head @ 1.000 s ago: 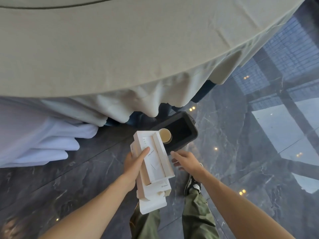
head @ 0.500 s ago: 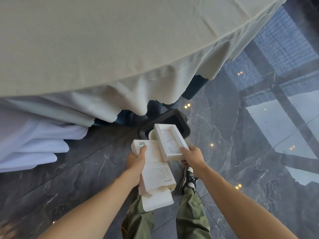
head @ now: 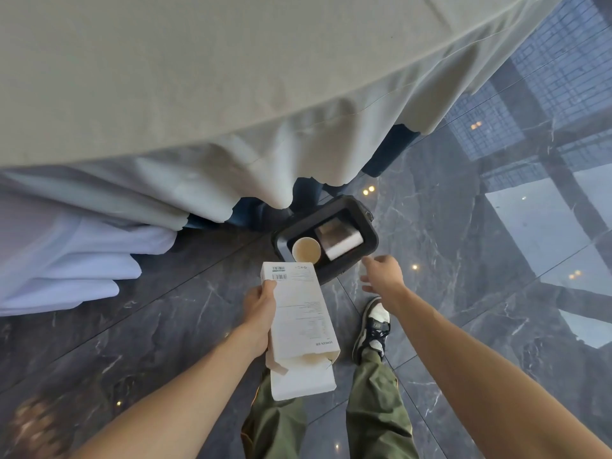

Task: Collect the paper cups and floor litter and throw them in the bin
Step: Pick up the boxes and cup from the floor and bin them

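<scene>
A black bin stands on the dark marble floor just under the table's edge. Inside it sit a paper cup and a white box tray, blurred as it drops. My left hand grips a stack of white cardboard boxes, the top one printed with barcodes, held just short of the bin. My right hand hovers open beside the bin's near rim, with nothing in it.
A round table under a grey cloth overhangs the bin at the top. White draped fabric lies at the left. My legs and one shoe stand on the glossy floor below the bin.
My right hand took the white tray off the stack, carried it over the bin and let it go; the tray is now inside the bin. The left hand kept the remaining boxes.
</scene>
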The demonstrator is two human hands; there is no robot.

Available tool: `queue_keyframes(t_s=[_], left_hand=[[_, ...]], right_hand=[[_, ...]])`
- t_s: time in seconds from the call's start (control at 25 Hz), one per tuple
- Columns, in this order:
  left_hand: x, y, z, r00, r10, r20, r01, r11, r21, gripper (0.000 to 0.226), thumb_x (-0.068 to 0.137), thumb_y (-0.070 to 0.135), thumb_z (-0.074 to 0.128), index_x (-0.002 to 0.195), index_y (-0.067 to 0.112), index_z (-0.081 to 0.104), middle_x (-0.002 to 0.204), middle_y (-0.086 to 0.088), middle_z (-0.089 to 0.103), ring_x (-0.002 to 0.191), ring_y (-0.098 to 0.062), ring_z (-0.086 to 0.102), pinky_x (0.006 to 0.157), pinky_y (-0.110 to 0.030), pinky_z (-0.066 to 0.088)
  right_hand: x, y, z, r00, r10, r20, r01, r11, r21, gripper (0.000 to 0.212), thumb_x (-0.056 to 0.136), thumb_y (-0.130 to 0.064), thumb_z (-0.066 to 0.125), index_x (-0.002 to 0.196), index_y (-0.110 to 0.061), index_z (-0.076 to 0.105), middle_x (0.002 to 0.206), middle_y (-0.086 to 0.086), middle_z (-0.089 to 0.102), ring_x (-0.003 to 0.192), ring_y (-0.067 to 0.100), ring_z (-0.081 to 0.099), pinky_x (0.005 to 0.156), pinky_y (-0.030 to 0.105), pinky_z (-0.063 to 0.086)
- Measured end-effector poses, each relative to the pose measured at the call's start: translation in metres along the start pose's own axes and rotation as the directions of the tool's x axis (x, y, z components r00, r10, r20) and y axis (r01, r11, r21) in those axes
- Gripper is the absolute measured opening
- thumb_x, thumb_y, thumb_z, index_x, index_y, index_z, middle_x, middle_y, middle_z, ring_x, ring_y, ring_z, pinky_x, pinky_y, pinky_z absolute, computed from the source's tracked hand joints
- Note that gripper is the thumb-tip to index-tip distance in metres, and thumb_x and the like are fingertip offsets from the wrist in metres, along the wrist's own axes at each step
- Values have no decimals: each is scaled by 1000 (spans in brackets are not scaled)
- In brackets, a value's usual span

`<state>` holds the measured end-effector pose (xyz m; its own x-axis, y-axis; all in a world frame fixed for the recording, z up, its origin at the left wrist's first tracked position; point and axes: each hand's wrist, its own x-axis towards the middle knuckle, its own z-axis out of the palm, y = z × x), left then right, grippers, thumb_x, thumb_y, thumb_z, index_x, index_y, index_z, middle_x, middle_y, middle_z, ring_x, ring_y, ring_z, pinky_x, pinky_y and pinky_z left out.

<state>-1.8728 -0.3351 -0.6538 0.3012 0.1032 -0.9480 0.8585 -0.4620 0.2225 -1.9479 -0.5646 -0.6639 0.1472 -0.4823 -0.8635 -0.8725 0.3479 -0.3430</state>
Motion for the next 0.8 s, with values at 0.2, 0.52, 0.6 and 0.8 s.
queue_keyframes(t_s=[0.2,0.52,0.6,0.8], left_hand=[[-2,12,14,997,-61,47,66,992,-107,36,103,49,52,116,20,69,106,-8,81,100,-31,77,98,-52,59],[-1,19,18,992,-41,120,60,987,-151,20,104,39,61,101,20,63,97,-11,71,77,-23,69,66,-35,58],[-2,16,16,983,-36,177,54,994,-98,10,103,30,65,102,20,63,101,-12,69,80,-24,70,70,-35,59],[-7,21,22,954,27,300,-13,999,-50,23,104,25,63,124,14,68,110,-5,75,97,-21,73,84,-33,58]], right_hand=[[-34,21,3,804,161,573,-138,987,-84,52,90,-56,69,118,-12,69,117,12,75,107,32,74,97,50,58],[-28,18,15,924,109,366,-158,981,109,29,95,-28,66,109,-3,70,105,13,77,88,26,75,77,36,60],[-17,14,18,959,136,247,-165,981,98,33,94,-32,66,112,-4,68,106,13,77,97,31,74,83,41,58],[-1,0,13,979,133,151,-153,980,124,40,94,-36,65,117,-3,64,113,16,72,103,35,71,82,43,57]])
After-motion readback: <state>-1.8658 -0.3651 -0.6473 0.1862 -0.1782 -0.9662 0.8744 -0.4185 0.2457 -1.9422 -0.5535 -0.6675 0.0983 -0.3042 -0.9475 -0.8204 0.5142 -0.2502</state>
